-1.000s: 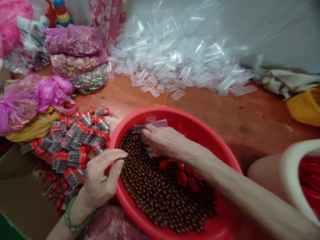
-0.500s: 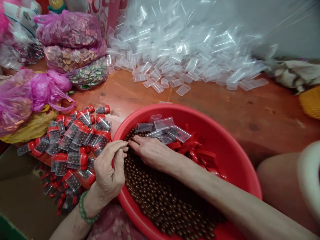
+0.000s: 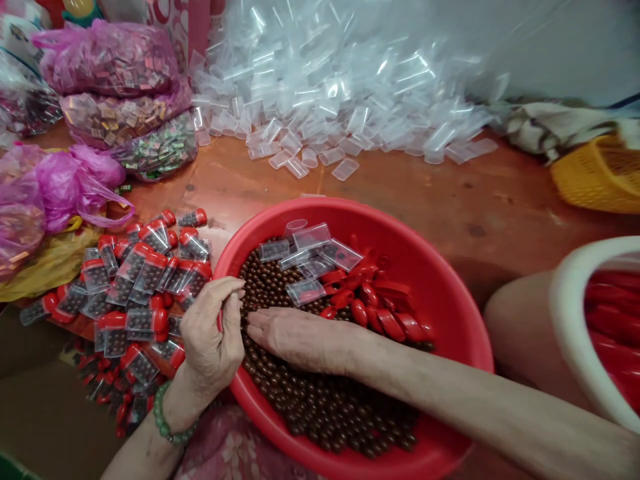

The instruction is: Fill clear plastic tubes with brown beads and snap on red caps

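Note:
My left hand (image 3: 213, 333), with a green bead bracelet (image 3: 165, 417) on the wrist, is closed in a pinch at the left rim of a red basin (image 3: 450, 280). What its fingers hold, if anything, is hidden. Inside the basin my right hand (image 3: 295, 340) lies flat on shiny brown balls (image 3: 340, 413), fingers stretched toward the left hand. Behind it are clear plastic containers (image 3: 313, 237) and red caps (image 3: 373, 297). Left of the basin, filled containers (image 3: 145, 320) with red caps and dark balls lie heaped.
Clear empty containers (image 3: 345, 113) are piled along the back of the wooden table (image 3: 420, 200). Pink bags (image 3: 110, 60) of small packets stand at the back left. At right are a yellow basket (image 3: 595, 177) and a white-rimmed tub (image 3: 565, 320) holding red pieces.
The view has shifted right, bringing the tub's red contents into sight. My right hand has moved nearer me across the balls, uncovering another clear container. My left hand stays pinched at the rim.

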